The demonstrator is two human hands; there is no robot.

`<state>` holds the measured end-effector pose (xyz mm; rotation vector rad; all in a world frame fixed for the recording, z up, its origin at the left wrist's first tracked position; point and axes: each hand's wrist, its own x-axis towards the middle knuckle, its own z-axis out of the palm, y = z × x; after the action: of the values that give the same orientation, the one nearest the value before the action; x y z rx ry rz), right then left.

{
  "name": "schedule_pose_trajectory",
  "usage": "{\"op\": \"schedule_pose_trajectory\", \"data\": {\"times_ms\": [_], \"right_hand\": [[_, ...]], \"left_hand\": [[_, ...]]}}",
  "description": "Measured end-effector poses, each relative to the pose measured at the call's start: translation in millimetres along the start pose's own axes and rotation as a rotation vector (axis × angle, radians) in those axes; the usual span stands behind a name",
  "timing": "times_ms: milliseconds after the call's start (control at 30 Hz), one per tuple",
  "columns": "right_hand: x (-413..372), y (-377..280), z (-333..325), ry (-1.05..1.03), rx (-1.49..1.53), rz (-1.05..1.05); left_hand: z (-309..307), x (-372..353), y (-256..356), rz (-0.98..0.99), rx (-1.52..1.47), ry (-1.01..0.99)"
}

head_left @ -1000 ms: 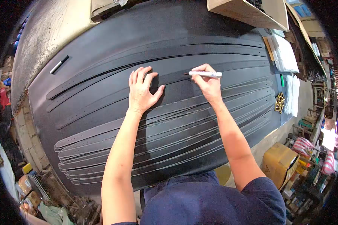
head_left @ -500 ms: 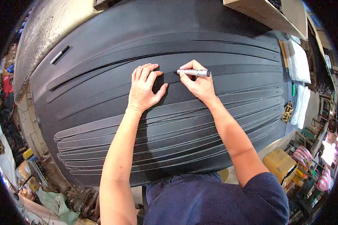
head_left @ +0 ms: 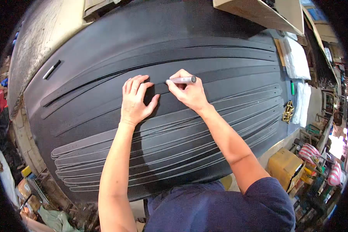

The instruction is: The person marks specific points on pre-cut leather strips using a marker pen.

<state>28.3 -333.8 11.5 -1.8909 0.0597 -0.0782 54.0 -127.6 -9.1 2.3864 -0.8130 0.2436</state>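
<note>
Brown carton near striped bundles

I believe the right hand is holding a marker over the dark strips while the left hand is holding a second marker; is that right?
Not quite: the left hand holds no marker, as the head view shows. The right hand is indeed holding one.

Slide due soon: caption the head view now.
Right hand holds a marker at a dark strap; left hand nearby.

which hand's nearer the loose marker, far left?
Left. The left hand is to the right of the loose marker and closer to the wearer; the right hand, holding a pen, is farther right.
</note>
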Motion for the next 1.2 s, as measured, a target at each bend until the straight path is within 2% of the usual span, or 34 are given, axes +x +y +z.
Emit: {"op": "schedule_pose_trajectory", "data": {"times_ms": [133,167,233,333,433,667,700,767,900,933,1200], "right_hand": [[9,9,-32,0.194,0.381,0.059],[9,9,-50,0.215,0.338,0.117],[6,15,-77,0.330,0.360,0.101],[-7,26,-108,0.385,0.334,0.096],[-26,41,-126,0.356,0.212,0.091],[-50,31,-114,0.202,0.240,0.153],[-50,30,-107,0.198,0.230,0.140],[-49,28,-100,0.149,-0.003,0.088],[-47,29,-95,0.119,0.014,-0.002],[-48,28,-94,0.120,0.037,0.032],[-48,34,-92,0.125,-0.084,-0.065]], "left_hand": [[2,-1,0,0.017,0.003,0.004],[2,-2,0,0.020,-0.006,0.002],[2,-1,1,0.028,0.002,-0.004],[2,-2,1,0.027,0.004,-0.013],[2,-2,1,0.020,0.018,-0.017],[3,-2,0,0.016,0.029,-0.027],[4,-3,0,0.017,0.032,-0.028],[5,-3,0,0.006,0.026,-0.030],[3,-2,1,0.008,0.036,-0.041],[3,-2,1,0.007,0.035,-0.041],[4,-2,0,0.014,0.032,-0.033]]}}
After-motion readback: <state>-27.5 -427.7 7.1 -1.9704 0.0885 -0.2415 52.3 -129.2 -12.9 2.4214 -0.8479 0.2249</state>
